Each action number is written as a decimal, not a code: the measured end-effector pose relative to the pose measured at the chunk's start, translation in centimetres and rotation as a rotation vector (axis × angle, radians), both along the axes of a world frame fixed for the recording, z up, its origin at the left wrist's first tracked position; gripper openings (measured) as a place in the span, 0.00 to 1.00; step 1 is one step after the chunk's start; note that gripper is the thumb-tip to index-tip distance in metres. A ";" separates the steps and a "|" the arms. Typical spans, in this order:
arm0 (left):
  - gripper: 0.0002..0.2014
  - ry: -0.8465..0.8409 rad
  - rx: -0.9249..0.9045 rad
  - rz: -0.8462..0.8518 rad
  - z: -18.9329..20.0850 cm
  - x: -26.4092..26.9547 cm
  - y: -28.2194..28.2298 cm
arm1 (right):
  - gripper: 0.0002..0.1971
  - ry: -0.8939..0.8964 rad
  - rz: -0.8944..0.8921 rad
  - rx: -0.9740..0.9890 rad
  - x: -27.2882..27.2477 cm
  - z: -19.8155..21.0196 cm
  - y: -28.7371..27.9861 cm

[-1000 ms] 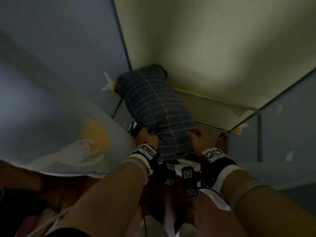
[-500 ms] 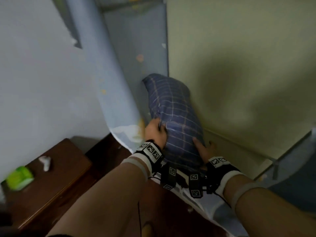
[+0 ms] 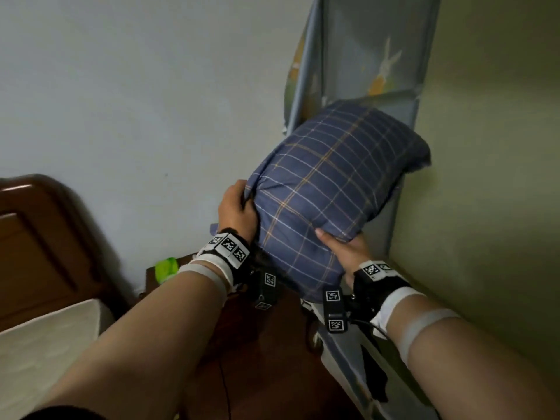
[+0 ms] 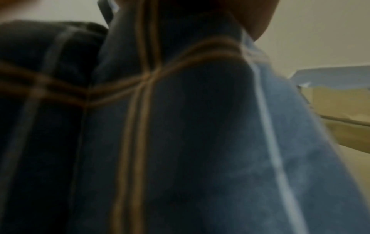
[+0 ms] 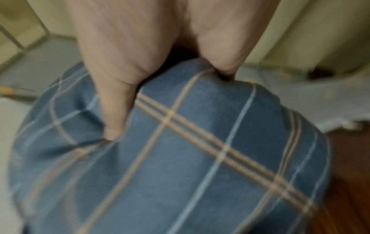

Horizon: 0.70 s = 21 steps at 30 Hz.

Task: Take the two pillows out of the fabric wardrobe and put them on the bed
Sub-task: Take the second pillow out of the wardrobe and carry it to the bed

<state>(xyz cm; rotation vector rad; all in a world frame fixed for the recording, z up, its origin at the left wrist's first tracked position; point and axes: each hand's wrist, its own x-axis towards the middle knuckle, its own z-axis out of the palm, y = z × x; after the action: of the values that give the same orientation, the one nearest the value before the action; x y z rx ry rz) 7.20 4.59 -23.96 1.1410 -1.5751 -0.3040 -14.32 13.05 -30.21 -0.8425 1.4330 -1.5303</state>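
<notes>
The pale grey-blue painted wall (image 3: pixel 136 101) fills the space left of the wardrobe. The light-blue fabric wardrobe w/ rabbit print (image 3: pixel 363 56) stands upright at the top, its front flap (image 3: pixel 357 368) hanging open lower down; what is inside it cannot be seen. A yellow-green wall (image 3: pixel 491 177) is right of the wardrobe.

In front of the wardrobe, held in the air and outside it, is the dark-blue checked pillow w/ white and orange lines (image 3: pixel 330 183). Only one pillow is in view.

Far left of the wardrobe is the dark-brown wooden headboard (image 3: pixel 36 237), and below it a white mattress corner (image 3: pixel 51 334) of the bed. Between bed and wardrobe stands a dark-brown wooden side table (image 3: pixel 257 359); a small bright-green object (image 3: pixel 166 267) lies on it, too blurred to tell what it is.

The left hand (image 3: pixel 236 210) grips the pillow's left end, fingers curled into the cloth. The right hand (image 3: pixel 348 253) holds the pillow from below, thumb pressed into the fabric in the right wrist view (image 5: pixel 114 110). The left wrist view shows approx. only checked cloth.
</notes>
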 end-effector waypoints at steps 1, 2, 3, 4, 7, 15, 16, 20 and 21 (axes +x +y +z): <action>0.08 0.002 -0.006 0.032 0.0 1.7 0.0 | 0.51 0.005 0.033 -0.031 1.9 0.1 -0.4; 0.08 0.008 -0.007 0.069 -0.3 3.3 -0.2 | 0.50 0.020 0.067 -0.059 3.7 -0.1 -0.8; 0.08 0.019 -0.006 0.104 -0.6 4.9 -0.3 | 0.48 0.052 0.096 -0.084 5.5 -0.1 -1.0; 0.09 0.038 0.005 0.141 -1.0 6.4 -0.5 | 0.45 0.095 0.117 -0.103 7.2 0.0 -1.2; 0.09 0.093 0.043 0.261 -2.7 11.1 -1.3 | 0.37 0.238 0.207 -0.146 11.5 0.2 -2.8; 0.15 0.273 0.322 0.520 -10.1 25.3 -3.6 | 0.41 0.550 0.482 -0.217 23.4 1.1 -9.9; 0.18 0.307 0.366 0.524 -11.0 27.1 -3.8 | 0.40 0.582 0.538 -0.240 25.1 1.3 -11.2; 0.23 0.363 0.413 0.567 -13.3 34.3 -4.4 | 0.34 0.686 0.718 -0.244 33.0 1.4 -16.6; 0.23 0.373 0.418 0.570 -13.7 36.2 -4.6 | 0.32 0.688 0.757 -0.242 35.2 1.2 -17.9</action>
<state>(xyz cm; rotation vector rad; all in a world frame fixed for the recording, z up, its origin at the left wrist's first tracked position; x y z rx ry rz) 43.43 -0.06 -37.65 1.6885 -0.8299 -0.4416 20.86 -4.85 -28.96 -1.9288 1.1419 -0.8520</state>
